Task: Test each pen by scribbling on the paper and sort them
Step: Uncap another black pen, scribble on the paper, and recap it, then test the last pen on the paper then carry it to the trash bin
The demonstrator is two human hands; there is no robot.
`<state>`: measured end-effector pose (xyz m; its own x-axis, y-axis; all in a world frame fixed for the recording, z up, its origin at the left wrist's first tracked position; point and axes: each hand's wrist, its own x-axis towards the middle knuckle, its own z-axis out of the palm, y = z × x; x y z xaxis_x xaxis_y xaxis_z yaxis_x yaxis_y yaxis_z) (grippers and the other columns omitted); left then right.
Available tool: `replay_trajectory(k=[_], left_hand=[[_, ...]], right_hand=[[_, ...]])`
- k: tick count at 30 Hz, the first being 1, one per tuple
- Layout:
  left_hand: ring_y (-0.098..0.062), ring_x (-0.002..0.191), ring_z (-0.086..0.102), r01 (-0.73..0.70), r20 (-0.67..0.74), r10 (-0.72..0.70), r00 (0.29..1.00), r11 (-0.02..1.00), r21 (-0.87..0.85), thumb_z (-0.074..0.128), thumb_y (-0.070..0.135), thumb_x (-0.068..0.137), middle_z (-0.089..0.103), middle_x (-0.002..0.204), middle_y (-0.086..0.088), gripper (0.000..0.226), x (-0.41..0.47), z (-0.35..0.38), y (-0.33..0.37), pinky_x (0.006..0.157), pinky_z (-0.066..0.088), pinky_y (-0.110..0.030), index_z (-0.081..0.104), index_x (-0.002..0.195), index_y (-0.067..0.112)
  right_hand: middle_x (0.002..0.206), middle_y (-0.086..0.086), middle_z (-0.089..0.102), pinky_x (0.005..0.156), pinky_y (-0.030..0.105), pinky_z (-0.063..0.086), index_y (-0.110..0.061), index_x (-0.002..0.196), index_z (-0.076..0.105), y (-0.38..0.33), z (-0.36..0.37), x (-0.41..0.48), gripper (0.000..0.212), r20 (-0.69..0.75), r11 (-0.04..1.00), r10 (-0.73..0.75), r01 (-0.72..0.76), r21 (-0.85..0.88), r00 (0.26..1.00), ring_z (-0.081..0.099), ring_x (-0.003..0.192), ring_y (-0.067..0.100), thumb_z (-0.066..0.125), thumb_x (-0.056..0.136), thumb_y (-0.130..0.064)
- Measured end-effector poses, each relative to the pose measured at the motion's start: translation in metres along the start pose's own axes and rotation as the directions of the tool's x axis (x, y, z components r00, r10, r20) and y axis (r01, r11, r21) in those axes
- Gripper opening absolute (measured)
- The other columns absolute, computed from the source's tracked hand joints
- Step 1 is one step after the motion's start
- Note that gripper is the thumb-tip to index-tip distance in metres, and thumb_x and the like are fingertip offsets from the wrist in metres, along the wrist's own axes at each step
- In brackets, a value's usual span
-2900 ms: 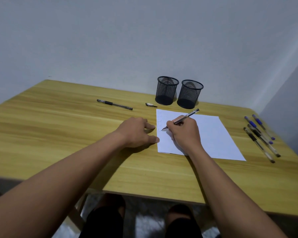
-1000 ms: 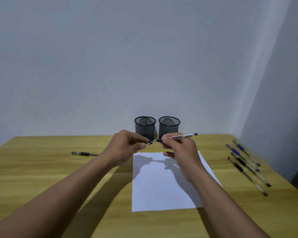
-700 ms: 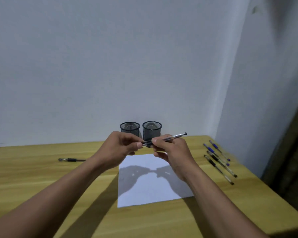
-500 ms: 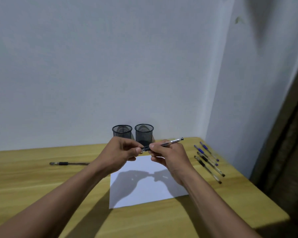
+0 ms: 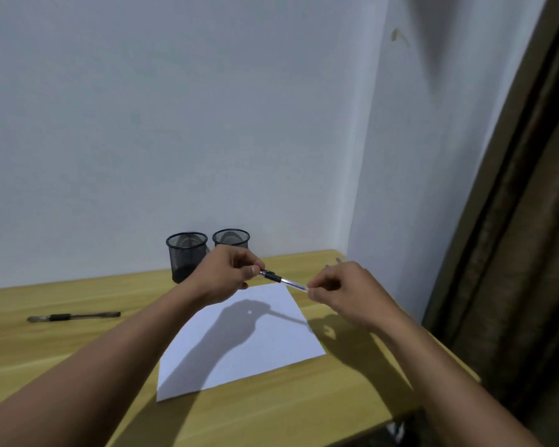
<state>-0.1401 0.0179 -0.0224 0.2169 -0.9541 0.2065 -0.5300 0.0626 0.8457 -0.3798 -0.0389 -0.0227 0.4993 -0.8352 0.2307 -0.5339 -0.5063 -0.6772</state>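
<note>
Fingers [image 5: 251,270] of the left hand [image 5: 221,277] were curled and pinched one end of the pen [image 5: 283,280], beside its dark grip section. Fingers of the right hand [image 5: 352,293] pinched the opposite, clear end. One pen was thus held by two hands, in the air, sloping down toward the right, above the far edge of the paper [image 5: 239,353].

One sheet of paper was counted. It lay flat on the bench [image 5: 62,350], skewed to the bench edge, with the shadows of both hands across it.

Two black mesh cups [image 5: 186,258] stood side by side at the far edge of the bench, close to the wall [image 5: 175,124]. The right-hand cup was partly hidden behind the left hand.

One second pen [image 5: 73,316] lay flat on the bench at the left, well apart from the paper.

Small purple tips [image 5: 338,260] showed just beyond the right hand. Their number could not be told.

One brown curtain [image 5: 513,253] hung at the right.
</note>
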Motion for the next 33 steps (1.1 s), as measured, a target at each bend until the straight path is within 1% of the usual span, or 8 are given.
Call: replay_trajectory(k=[3, 6, 9, 14, 17, 22, 28, 33], left_hand=[[-0.012, 0.076, 0.061, -0.026, 0.001, 0.026, 1.0, 0.996, 0.084, 0.066, 0.015, 0.091, 0.071, 0.086, -0.001, 0.008, 0.017, 0.019, -0.003, 0.084, 0.056, -0.039, 0.073, 0.094, 0.017], [-0.01, 0.093, 0.066, -0.056, 0.005, 0.057, 0.998, 0.956, 0.287, 0.069, 0.027, 0.089, 0.071, 0.109, 0.005, 0.025, 0.026, 0.034, -0.007, 0.092, 0.051, -0.031, 0.07, 0.113, 0.022], [-0.015, 0.108, 0.063, -0.041, 0.07, 0.013, 0.997, 0.905, 0.423, 0.069, 0.04, 0.087, 0.065, 0.126, 0.003, 0.044, 0.032, 0.045, -0.012, 0.089, 0.043, -0.025, 0.062, 0.127, 0.024], [-0.018, 0.13, 0.051, -0.028, 0.179, -0.08, 0.981, 0.847, 0.531, 0.071, 0.047, 0.083, 0.054, 0.143, 0.0, 0.063, 0.045, 0.066, -0.019, 0.098, 0.036, -0.023, 0.054, 0.138, 0.02], [-0.019, 0.13, 0.05, -0.03, 0.202, -0.12, 0.972, 0.79, 0.613, 0.071, 0.055, 0.079, 0.052, 0.144, 0.001, 0.072, 0.051, 0.075, -0.024, 0.102, 0.04, -0.028, 0.053, 0.14, 0.021], [-0.022, 0.128, 0.05, -0.035, 0.234, -0.183, 0.955, 0.713, 0.7, 0.07, 0.062, 0.075, 0.055, 0.14, -0.001, 0.074, 0.053, 0.083, -0.036, 0.1, 0.044, -0.034, 0.055, 0.137, 0.025], [-0.022, 0.125, 0.051, -0.042, 0.225, -0.17, 0.96, 0.703, 0.71, 0.068, 0.064, 0.075, 0.055, 0.138, -0.001, 0.071, 0.051, 0.085, -0.04, 0.097, 0.046, -0.035, 0.057, 0.134, 0.028], [-0.02, 0.128, 0.051, -0.046, 0.206, -0.13, 0.97, 0.734, 0.678, 0.067, 0.062, 0.077, 0.054, 0.141, 0.0, 0.071, 0.043, 0.079, -0.034, 0.099, 0.044, -0.033, 0.056, 0.137, 0.026]], right_hand=[[0.069, -0.015, 0.067, 0.067, 0.016, 0.044, -0.023, 0.084, 0.078, 0.018, 0.003, -0.002, 0.01, -0.049, 0.99, 0.017, -0.024, -0.138, 0.999, 0.061, 0.072, 0.004, 0.07, 0.09, -0.023], [0.071, -0.012, 0.069, 0.061, 0.019, 0.046, -0.021, 0.082, 0.077, 0.036, 0.011, -0.003, 0.017, -0.153, 0.982, 0.09, -0.113, -0.15, 0.984, 0.062, 0.072, 0.007, 0.064, 0.092, -0.019], [0.084, -0.005, 0.076, 0.07, 0.031, 0.056, -0.018, 0.082, 0.078, 0.048, 0.027, 0.003, 0.022, -0.245, 0.958, 0.181, -0.227, -0.176, 0.953, 0.068, 0.083, 0.017, 0.059, 0.093, -0.017], [0.09, 0.006, 0.072, 0.062, 0.028, 0.042, -0.01, 0.081, 0.074, 0.054, 0.049, 0.024, 0.025, -0.336, 0.9, 0.254, -0.349, -0.261, 0.907, 0.069, 0.087, 0.03, 0.054, 0.096, -0.011], [0.093, 0.008, 0.07, 0.06, 0.031, 0.042, -0.011, 0.081, 0.068, 0.057, 0.063, 0.035, 0.021, -0.334, 0.874, 0.248, -0.358, -0.328, 0.909, 0.065, 0.081, 0.028, 0.055, 0.097, -0.007], [0.098, 0.009, 0.068, 0.061, 0.03, 0.045, -0.008, 0.096, 0.07, 0.063, 0.074, 0.041, 0.012, -0.302, 0.855, 0.207, -0.322, -0.407, 0.931, 0.058, 0.078, 0.022, 0.058, 0.098, -0.004], [0.098, 0.008, 0.068, 0.061, 0.03, 0.046, -0.007, 0.094, 0.07, 0.064, 0.072, 0.039, 0.014, -0.278, 0.867, 0.174, -0.281, -0.412, 0.945, 0.061, 0.082, 0.021, 0.059, 0.101, -0.012], [0.102, 0.006, 0.066, 0.065, 0.032, 0.044, -0.01, 0.098, 0.067, 0.05, 0.062, 0.029, 0.018, -0.277, 0.868, 0.093, -0.214, -0.447, 0.956, 0.061, 0.098, 0.025, 0.054, 0.102, -0.021]])
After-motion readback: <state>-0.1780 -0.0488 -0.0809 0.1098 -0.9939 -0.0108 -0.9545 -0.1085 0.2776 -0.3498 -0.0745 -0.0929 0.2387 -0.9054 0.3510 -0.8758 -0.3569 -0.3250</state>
